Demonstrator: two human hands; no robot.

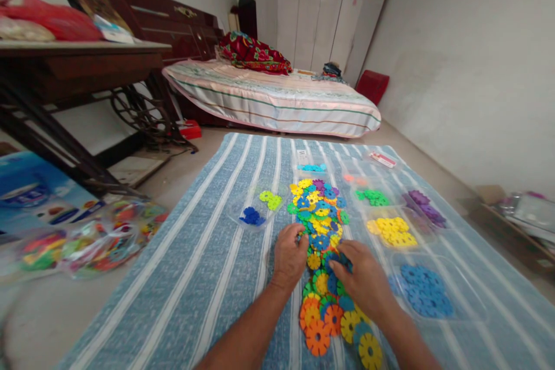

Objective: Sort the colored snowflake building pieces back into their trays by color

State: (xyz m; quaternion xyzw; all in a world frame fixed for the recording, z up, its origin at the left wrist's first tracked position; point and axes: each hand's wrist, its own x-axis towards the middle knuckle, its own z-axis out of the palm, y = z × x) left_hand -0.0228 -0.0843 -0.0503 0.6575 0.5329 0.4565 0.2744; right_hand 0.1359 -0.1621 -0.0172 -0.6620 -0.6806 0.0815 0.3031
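Note:
A long heap of mixed notched plastic discs in yellow, blue, green, orange and purple lies down the middle of the cloth. At its left edge is my left hand, its fingers curled together against the discs; what they pinch is hidden. My right hand reaches into the heap from the right, thumb and fingers closing around a dark blue disc. Orange discs lie at the near end. A clear tray left of the heap holds dark blue and lime green discs.
Right of the heap, clear containers hold yellow discs, blue discs, green discs and purple discs. Light blue discs lie in a far box. Beyond the striped tablecloth stands a bed; bagged pieces are at left.

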